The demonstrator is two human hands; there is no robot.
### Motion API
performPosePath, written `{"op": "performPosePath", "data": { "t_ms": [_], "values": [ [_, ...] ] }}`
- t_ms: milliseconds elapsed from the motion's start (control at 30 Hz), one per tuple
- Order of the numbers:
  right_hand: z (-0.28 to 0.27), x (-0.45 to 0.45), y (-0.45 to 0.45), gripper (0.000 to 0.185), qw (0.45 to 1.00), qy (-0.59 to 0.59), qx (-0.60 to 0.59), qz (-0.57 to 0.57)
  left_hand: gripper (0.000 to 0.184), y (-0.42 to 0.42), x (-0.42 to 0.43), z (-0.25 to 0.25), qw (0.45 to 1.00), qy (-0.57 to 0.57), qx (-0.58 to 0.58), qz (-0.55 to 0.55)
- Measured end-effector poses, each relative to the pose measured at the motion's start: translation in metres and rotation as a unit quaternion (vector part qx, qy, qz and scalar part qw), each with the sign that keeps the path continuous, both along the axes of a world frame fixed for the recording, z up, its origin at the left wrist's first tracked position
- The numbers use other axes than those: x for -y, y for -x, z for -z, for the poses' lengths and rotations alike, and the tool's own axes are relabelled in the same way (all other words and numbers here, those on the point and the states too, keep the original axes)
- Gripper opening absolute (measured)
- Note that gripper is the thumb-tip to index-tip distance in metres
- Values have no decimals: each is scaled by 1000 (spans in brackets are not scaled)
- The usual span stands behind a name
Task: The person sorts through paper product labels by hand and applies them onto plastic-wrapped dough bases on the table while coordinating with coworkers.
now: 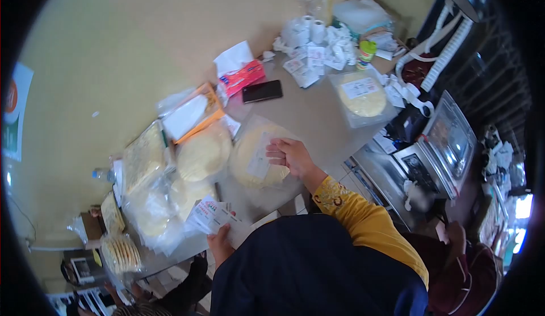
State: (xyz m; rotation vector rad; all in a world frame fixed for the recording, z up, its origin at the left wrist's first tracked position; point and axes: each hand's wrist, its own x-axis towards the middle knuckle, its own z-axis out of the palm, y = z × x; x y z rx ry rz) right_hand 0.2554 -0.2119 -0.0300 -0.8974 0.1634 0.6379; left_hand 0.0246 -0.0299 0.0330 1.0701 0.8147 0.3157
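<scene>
My left hand [221, 242] is closed on a small stack of printed labels [211, 218], held low over the table's front edge. My right hand [292, 156] lies over a white label [259, 160] on a clear bag holding a round, pale flatbread [247, 151]. Its fingers are stretched out against the label, partly covering it. Just left of that bag is another bagged flatbread [203, 152], with one more [190, 194] below it. A labelled bag of flatbread [366, 103] sits apart at the right.
On the metal table [315, 120] lie a black phone [262, 91], a red tissue pack [242, 77] and an orange tray [198, 126]. Paper rolls [312, 30] and crumpled paper stand at the back. A machine with a clear lid [451, 137] is at the right. Other people are partly visible at both sides.
</scene>
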Motion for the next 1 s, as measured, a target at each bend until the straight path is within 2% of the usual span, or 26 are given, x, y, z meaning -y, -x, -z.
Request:
{"op": "performPosePath", "data": {
  "t_ms": [100, 300, 367, 400, 433, 467, 500, 533, 567, 633, 667, 700, 733, 800, 867, 967, 1000],
  "values": [
    [-23, 32, -28, 30, 998, 25, 13, 53, 47, -10, 12, 3, 1000, -6, -3, 23],
    [-49, 125, -84, 24, 979, 51, 85, 175, 46, -31, 37, 1, 999, 9, 12, 29],
    [-21, 169, -110, 25, 963, 11, 167, 211, 46, -37, 43, -1, 999, 36, 18, 33],
    [-23, 184, -116, 25, 947, 99, 157, 263, 46, -40, 44, -4, 998, 46, 18, 28],
    [-10, 205, -121, 27, 932, 71, 203, 292, 46, -42, 43, -4, 996, 72, 27, 42],
    [-7, 223, -120, 30, 911, 150, 284, 260, 47, -46, 42, -5, 993, 98, 35, 55],
    [-9, 224, -119, 35, 907, 49, 217, 358, 48, -50, 42, -12, 989, 118, 41, 78],
    [-14, 228, -121, 40, 880, 205, 135, 406, 48, -54, 43, -18, 984, 139, 49, 104],
    [-27, 215, -111, 42, 821, 336, 151, 436, 49, -58, 42, -21, 980, 159, 51, 107],
    [-4, 201, -103, 33, 834, 310, 268, 370, 50, -63, 41, -24, 971, 198, 56, 123],
    [7, 188, -93, 27, 892, 201, 302, 270, 51, -64, 37, -21, 965, 219, 59, 134],
    [5, 163, -77, 20, 926, 86, 329, 165, 52, -64, 35, -20, 959, 233, 70, 146],
    [-33, 127, -48, 11, 901, 270, 336, 44, 52, -64, 34, -19, 952, 247, 81, 161],
    [-37, 74, -10, 16, 926, 117, 341, -111, 53, -65, 32, -20, 942, 265, 93, 184],
    [-52, 37, 18, 14, 868, 103, 452, -178, 54, -65, 30, -22, 936, 272, 98, 200],
    [-57, 5, 31, 13, 857, 145, 416, -268, 55, -63, 29, -30, 945, 253, 75, 193],
    [-56, -1, 35, 13, 865, 137, 405, -261, 56, -59, 25, -32, 944, 254, 78, 194]
  ]
}}
